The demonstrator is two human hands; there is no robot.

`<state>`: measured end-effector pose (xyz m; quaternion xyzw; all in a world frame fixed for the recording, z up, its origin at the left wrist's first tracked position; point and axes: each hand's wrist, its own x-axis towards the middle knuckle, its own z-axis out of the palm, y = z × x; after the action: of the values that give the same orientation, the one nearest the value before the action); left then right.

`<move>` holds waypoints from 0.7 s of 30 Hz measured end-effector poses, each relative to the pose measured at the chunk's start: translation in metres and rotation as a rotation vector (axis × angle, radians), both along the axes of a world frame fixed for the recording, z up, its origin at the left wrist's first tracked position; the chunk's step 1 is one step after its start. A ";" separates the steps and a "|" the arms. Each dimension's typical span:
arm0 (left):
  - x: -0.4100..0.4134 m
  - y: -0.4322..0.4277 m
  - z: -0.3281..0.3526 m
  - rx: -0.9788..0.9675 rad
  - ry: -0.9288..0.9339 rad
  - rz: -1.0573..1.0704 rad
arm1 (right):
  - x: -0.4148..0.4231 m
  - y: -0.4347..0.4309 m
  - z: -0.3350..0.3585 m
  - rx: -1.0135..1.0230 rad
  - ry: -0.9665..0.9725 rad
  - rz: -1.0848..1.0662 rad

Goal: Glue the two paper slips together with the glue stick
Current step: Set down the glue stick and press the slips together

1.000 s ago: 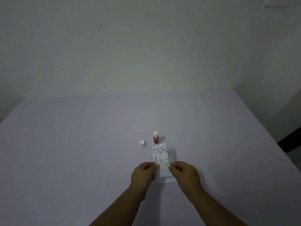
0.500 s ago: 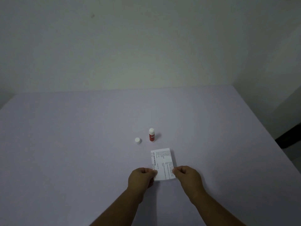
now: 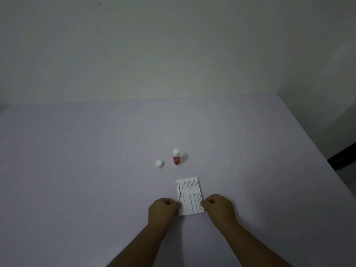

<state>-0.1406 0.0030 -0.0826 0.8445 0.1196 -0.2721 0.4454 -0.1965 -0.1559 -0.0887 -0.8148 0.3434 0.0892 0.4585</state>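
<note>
A white printed paper slip (image 3: 189,195) lies flat on the lilac table (image 3: 77,170), near its front. Only one sheet shows; I cannot tell whether a second slip lies under it. My left hand (image 3: 163,210) is curled at the slip's left edge, fingertips on it. At the slip's right edge my right hand (image 3: 218,207) pinches the paper. The red glue stick (image 3: 176,157) stands upright and uncapped behind the slip. Its white cap (image 3: 159,164) sits to its left.
A pale wall rises behind the table's far edge. The table's right edge runs diagonally, with a dark object (image 3: 342,158) on the floor beyond it.
The slip went from held up and tilted to lying flat on the table. Both hands moved apart to its two side edges and lowered.
</note>
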 end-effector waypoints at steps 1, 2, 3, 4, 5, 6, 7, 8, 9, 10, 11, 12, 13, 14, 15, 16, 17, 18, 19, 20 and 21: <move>0.000 0.000 0.000 0.011 -0.006 -0.003 | 0.000 0.000 0.000 -0.011 0.004 0.004; 0.001 0.001 -0.001 0.019 -0.009 -0.003 | 0.001 0.001 0.000 -0.017 0.007 0.005; 0.001 0.001 -0.002 0.026 -0.009 -0.003 | 0.001 0.001 0.001 -0.018 0.008 0.005; 0.002 0.002 -0.002 0.032 -0.007 -0.006 | 0.001 0.001 0.001 -0.019 0.010 0.005; 0.002 0.002 -0.003 0.035 -0.006 -0.009 | 0.000 0.001 0.000 -0.021 0.011 0.006; 0.002 0.002 -0.003 0.035 -0.006 -0.010 | 0.000 0.001 0.000 -0.023 0.012 0.008; 0.001 0.002 -0.003 0.034 -0.007 -0.011 | 0.000 0.001 0.000 -0.024 0.011 0.012; 0.001 0.002 -0.003 0.035 -0.008 -0.010 | -0.001 0.001 0.000 -0.028 0.012 0.017; 0.001 0.002 -0.003 0.038 -0.010 -0.010 | -0.001 0.002 -0.001 -0.031 0.014 0.021; 0.001 0.001 -0.003 0.040 -0.011 -0.010 | 0.000 0.002 -0.001 -0.031 0.017 0.023; 0.002 0.001 -0.003 0.044 -0.011 -0.012 | 0.000 0.002 -0.002 -0.031 0.019 0.026; 0.002 0.001 -0.004 0.049 -0.011 -0.017 | 0.001 0.002 -0.001 -0.032 0.023 0.029; 0.002 0.001 -0.004 0.053 -0.009 -0.021 | 0.002 0.002 -0.001 -0.035 0.028 0.030; 0.002 0.001 -0.004 0.057 -0.009 -0.023 | 0.002 0.002 0.000 -0.038 0.032 0.029; 0.002 0.001 -0.004 0.062 -0.010 -0.025 | 0.003 0.002 0.000 -0.043 0.033 0.028; 0.003 0.000 -0.005 0.065 -0.011 -0.026 | 0.003 0.002 0.000 -0.048 0.031 0.026; 0.003 0.000 -0.005 0.068 -0.011 -0.028 | 0.003 0.002 0.000 -0.052 0.030 0.025; 0.003 0.000 -0.005 0.070 -0.007 -0.030 | 0.003 0.002 0.000 -0.056 0.033 0.026; 0.003 0.000 -0.005 0.072 -0.001 -0.032 | 0.003 0.002 0.000 -0.059 0.036 0.030; 0.003 0.000 -0.005 0.073 0.004 -0.034 | 0.003 0.002 0.000 -0.060 0.040 0.035; 0.004 -0.001 -0.006 0.076 0.006 -0.035 | 0.004 0.002 0.000 -0.062 0.043 0.038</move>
<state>-0.1369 0.0024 -0.0882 0.8620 0.1162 -0.2777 0.4079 -0.1926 -0.1538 -0.0887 -0.8328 0.3404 0.1046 0.4238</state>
